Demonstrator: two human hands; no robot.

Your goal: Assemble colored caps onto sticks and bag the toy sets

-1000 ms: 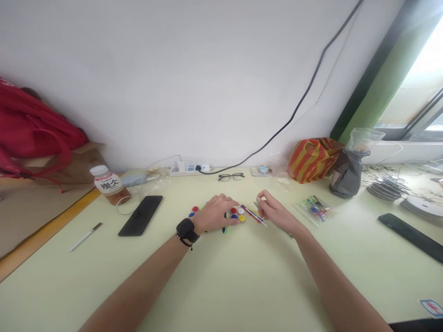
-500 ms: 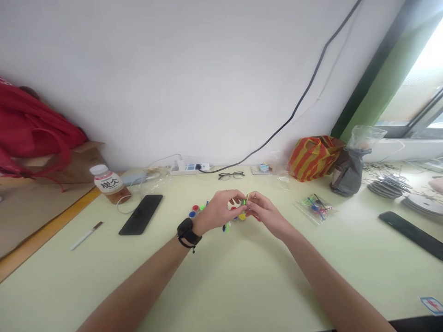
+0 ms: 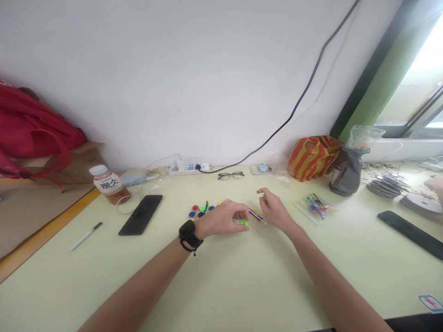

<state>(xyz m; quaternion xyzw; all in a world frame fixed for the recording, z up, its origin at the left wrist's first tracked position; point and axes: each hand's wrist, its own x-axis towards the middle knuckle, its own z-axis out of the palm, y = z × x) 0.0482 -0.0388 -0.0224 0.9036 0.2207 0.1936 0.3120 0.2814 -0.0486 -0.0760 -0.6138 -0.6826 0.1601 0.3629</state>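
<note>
My left hand [image 3: 226, 217], with a black band at the wrist, is closed, with a small bright green round piece [image 3: 244, 222] between thumb and fingertips. To its right, my right hand [image 3: 275, 211] pinches a thin green strip [image 3: 260, 192], partly hidden by the fingers. On the table between the hands lie thin red, blue, yellow and white sticks [image 3: 256, 216]. Several small coloured discs, among them a red disc [image 3: 195, 208] and a blue disc [image 3: 192, 214], lie left of my left hand, which hides part of that group.
A clear bag of coloured parts [image 3: 315, 207] lies to the right. A black phone [image 3: 141, 215], a drink bottle [image 3: 110, 185] and a pen-like stick [image 3: 86, 236] are on the left. Glasses [image 3: 231, 175] and a power strip [image 3: 188, 168] lie by the wall. Part of another person's hand shows at far right.
My hands have moved apart from where they met. The right hand went right with the green strip; the left hand lowered slightly with the green round piece. The coloured sticks are now exposed.
</note>
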